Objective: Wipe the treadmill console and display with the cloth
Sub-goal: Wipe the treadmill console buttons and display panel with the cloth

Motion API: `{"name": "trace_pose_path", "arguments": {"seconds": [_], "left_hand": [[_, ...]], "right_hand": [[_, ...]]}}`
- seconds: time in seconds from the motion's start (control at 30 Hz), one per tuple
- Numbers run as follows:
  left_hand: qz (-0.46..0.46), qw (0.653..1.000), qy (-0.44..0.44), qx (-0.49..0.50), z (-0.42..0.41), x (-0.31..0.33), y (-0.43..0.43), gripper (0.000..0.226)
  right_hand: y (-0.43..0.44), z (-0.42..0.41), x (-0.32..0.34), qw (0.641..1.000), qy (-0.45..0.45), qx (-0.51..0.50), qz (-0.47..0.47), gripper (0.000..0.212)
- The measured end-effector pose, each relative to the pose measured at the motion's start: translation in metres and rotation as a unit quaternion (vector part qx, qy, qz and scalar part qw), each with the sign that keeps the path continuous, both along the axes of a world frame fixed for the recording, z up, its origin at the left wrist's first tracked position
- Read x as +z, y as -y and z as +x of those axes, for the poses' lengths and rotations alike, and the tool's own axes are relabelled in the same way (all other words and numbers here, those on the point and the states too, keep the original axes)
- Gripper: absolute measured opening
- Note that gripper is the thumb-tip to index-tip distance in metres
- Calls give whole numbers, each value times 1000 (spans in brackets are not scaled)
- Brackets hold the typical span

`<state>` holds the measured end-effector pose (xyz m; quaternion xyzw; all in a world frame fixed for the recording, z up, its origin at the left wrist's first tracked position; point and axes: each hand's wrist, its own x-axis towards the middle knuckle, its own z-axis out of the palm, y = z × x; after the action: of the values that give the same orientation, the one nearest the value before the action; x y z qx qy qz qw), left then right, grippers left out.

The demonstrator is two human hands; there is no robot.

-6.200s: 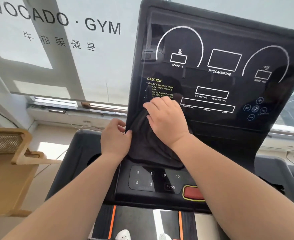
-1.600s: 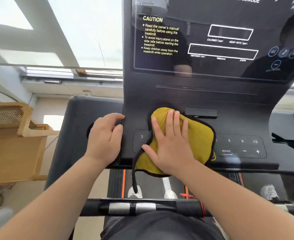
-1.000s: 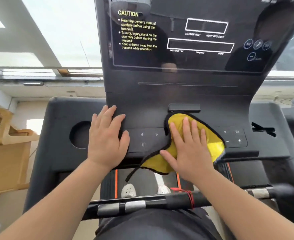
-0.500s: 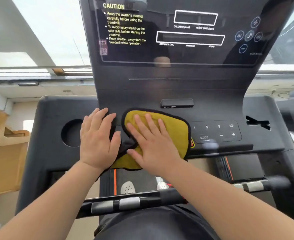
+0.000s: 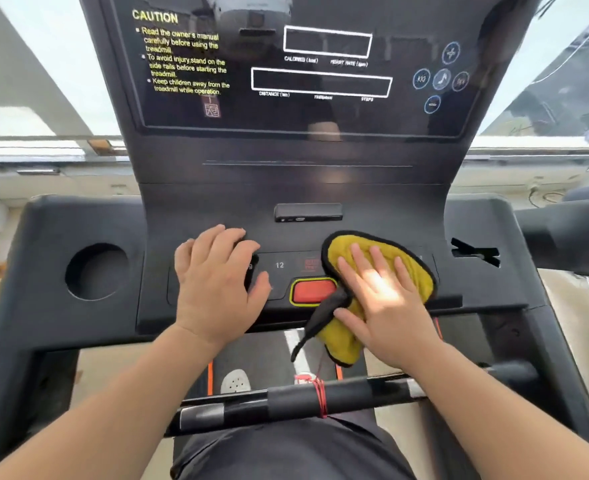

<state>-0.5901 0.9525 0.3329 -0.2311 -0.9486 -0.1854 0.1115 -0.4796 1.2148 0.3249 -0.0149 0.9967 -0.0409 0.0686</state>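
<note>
The black treadmill console [image 5: 307,188] fills the middle of the head view, with its glossy display [image 5: 321,109] at the top. A yellow cloth with a black edge [image 5: 355,251] lies on the right half of the button panel, and its lower corner hangs over the console's front lip. My right hand [image 5: 383,299] presses flat on the cloth, fingers spread. My left hand [image 5: 217,282] rests flat on the left buttons, holding nothing. Between the hands a red stop button [image 5: 312,291] shows.
A round cup holder [image 5: 95,271] sits in the left console wing, a slot [image 5: 475,254] in the right wing. A black handlebar with a red cord [image 5: 303,400] crosses below my arms. White shoes [image 5: 236,381] stand on the belt. Bright windows lie behind.
My right hand has slid the cloth from the left-centre of the button panel to its right side, uncovering the red button. My left hand stays on the left buttons.
</note>
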Motion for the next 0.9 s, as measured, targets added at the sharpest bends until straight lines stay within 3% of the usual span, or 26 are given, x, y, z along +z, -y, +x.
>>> {"name": "trace_pose_path", "arguments": {"seconds": [0.13,0.23,0.43,0.6,0.73,0.9], "left_hand": [[-7,1000,6,23,9,-5,-13,39],[-1,999,5,53,10,-5,-15,41],[-12,994,28,106,10,-4,-34,44],[-5,992,24,122,12,0,-62,45],[-21,993,24,117,6,2,-82,50],[-14,989,24,142,6,-1,-84,53]], "right_hand": [[-49,-1,5,992,48,-94,74,89],[-42,-20,9,988,60,-123,77,100],[-6,-46,7,999,24,38,18,82],[-38,-3,-7,993,-6,116,-12,71],[-84,14,-2,998,10,66,17,81],[-116,-31,6,997,24,-65,36,93]]}}
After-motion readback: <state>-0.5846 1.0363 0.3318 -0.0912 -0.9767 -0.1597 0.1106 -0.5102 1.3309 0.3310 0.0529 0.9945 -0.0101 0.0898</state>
